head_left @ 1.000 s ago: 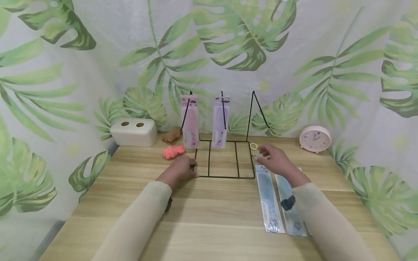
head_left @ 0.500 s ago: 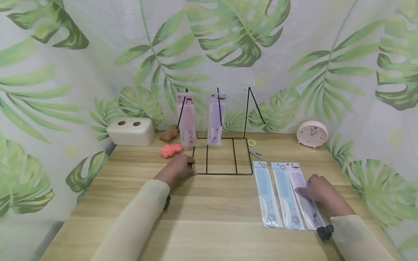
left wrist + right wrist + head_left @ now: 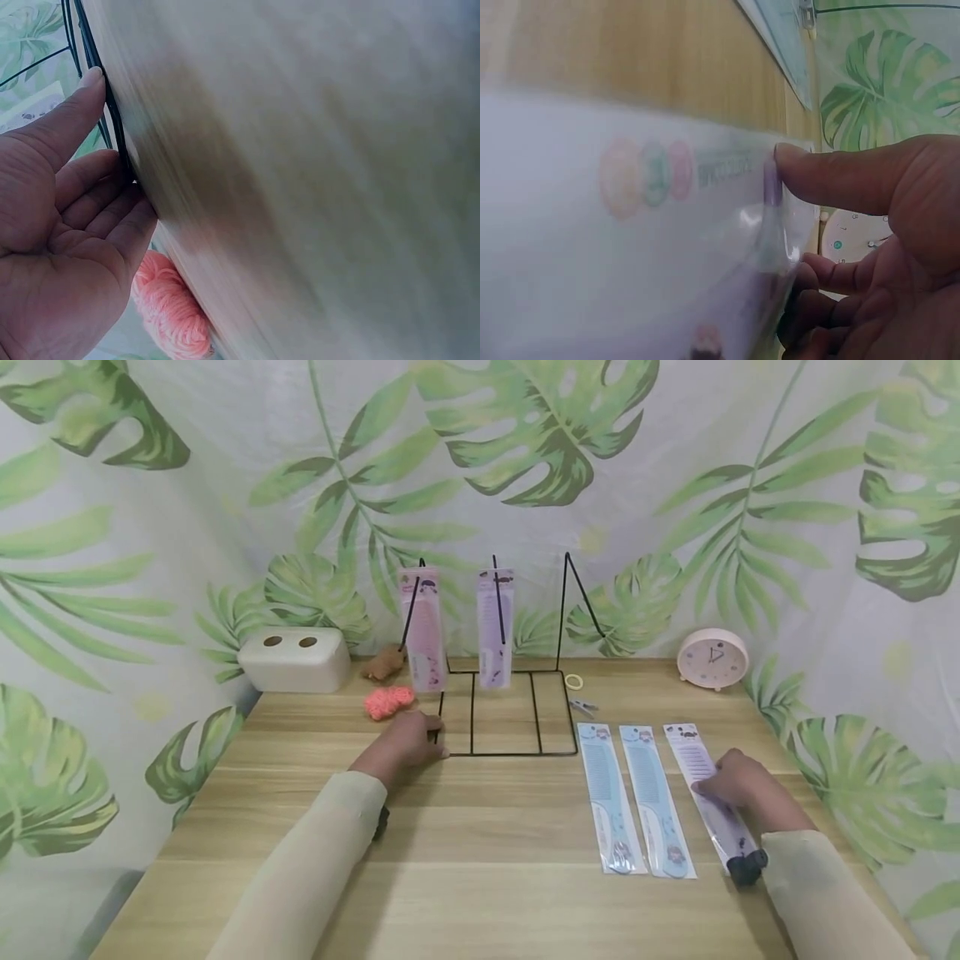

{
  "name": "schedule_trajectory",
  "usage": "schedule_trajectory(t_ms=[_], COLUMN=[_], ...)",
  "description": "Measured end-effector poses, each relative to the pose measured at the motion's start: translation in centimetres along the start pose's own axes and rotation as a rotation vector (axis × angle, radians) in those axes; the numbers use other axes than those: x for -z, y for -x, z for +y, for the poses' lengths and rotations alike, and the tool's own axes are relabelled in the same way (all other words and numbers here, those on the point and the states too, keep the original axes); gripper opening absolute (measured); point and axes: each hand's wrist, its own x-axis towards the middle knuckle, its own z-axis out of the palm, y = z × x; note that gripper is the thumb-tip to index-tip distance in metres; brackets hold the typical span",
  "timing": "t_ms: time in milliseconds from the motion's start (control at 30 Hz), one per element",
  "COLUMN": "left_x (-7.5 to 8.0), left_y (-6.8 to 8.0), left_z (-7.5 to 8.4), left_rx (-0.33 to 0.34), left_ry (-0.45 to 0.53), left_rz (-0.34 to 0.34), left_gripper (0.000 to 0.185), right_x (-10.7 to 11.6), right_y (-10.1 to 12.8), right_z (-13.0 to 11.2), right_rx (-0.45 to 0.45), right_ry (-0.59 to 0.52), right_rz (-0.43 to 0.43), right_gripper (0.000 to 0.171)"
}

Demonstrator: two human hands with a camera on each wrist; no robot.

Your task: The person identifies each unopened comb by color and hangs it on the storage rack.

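My left hand [image 3: 405, 743] holds the near left corner of a black wire display rack [image 3: 517, 754], its thumb and fingers about the wire [image 3: 116, 127] in the left wrist view. On the rack's left and middle hooks hang a pink packaged comb [image 3: 426, 643] and a purple one [image 3: 495, 639]; the right hook [image 3: 585, 593] is bare. At the right, my right hand [image 3: 738, 783] grips another purple packaged comb [image 3: 692, 758] by its edges, thumb on one side and fingers on the other. Two blue packaged combs [image 3: 606, 793] [image 3: 654, 793] lie flat beside it.
Left of the rack are a coral yarn bundle [image 3: 388, 702], a brown lump [image 3: 383, 663] and a white box with two holes [image 3: 294, 662]. To its right lie a yellow ring [image 3: 573, 682] and a small clip [image 3: 582, 706]. A pink clock [image 3: 712, 658] stands far right.
My right hand has gone from beside the rack to the right-hand purple comb. That comb has shifted right, away from the blue one it overlapped. The left hand stays at the rack's corner.
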Motion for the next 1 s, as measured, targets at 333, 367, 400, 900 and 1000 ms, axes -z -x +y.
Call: schedule_trajectory(t_ms=[333, 367, 400, 900, 1000], left_x=[-0.3, -0.3, -0.3, 0.0, 0.0], left_y=[-0.3, -0.2, -0.2, -0.1, -0.1], left_z=[0.2, 0.3, 0.3, 0.2, 0.1], left_rx=[0.003, 0.005, 0.007, 0.02, 0.024], left_ry=[-0.023, -0.023, -0.025, 0.001, 0.009], left_rz=[-0.011, -0.01, -0.008, -0.021, -0.025], left_gripper=[0.067, 0.067, 0.067, 0.066, 0.067], right_x=[0.3, 0.6, 0.8, 5.6, 5.4], right_y=[-1.6, -1.6, -1.6, 2.1, 2.7], right_z=[1.7, 1.7, 1.6, -2.3, -3.2], right_rx=[0.095, 0.121, 0.144, 0.427, 0.525], right_ry=[-0.119, -0.124, -0.142, -0.544, -0.609], right_rz=[0.19, 0.231, 0.259, 0.346, 0.278], right_gripper=[0.051, 0.05, 0.048, 0.028, 0.024])
